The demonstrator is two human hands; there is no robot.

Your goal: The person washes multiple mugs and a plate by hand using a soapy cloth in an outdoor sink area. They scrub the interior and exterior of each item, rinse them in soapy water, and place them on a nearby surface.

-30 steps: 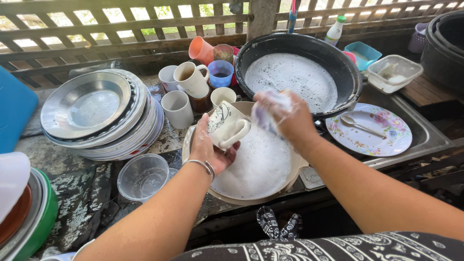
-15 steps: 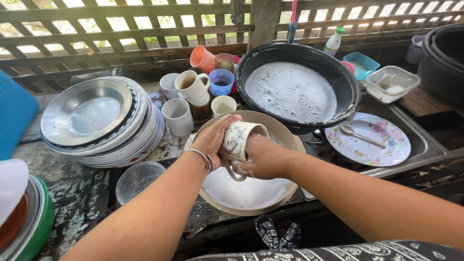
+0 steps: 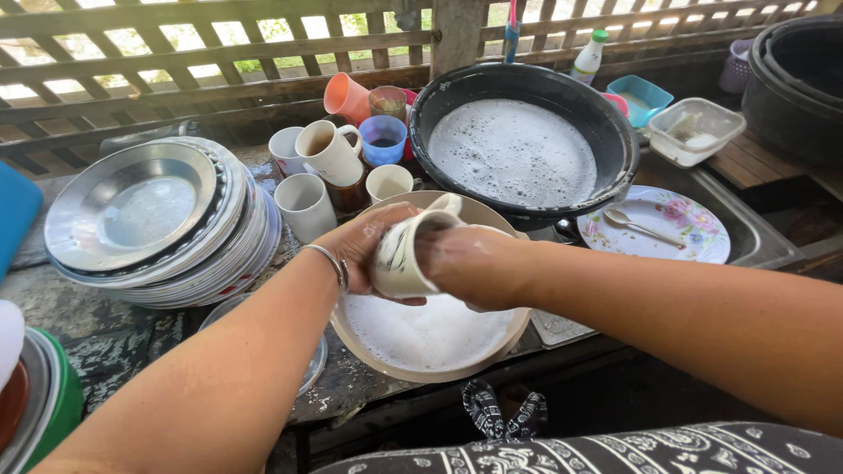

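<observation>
Glossy ceramic mug; shiny metal plates

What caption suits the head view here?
Left hand holds a white mug while the soapy right hand scrubs inside it, above a beige basin of suds.

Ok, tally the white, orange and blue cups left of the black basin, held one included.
White cups: 5, counting the held mug
Orange cup: 1
Blue cup: 1
Total: 7
</observation>
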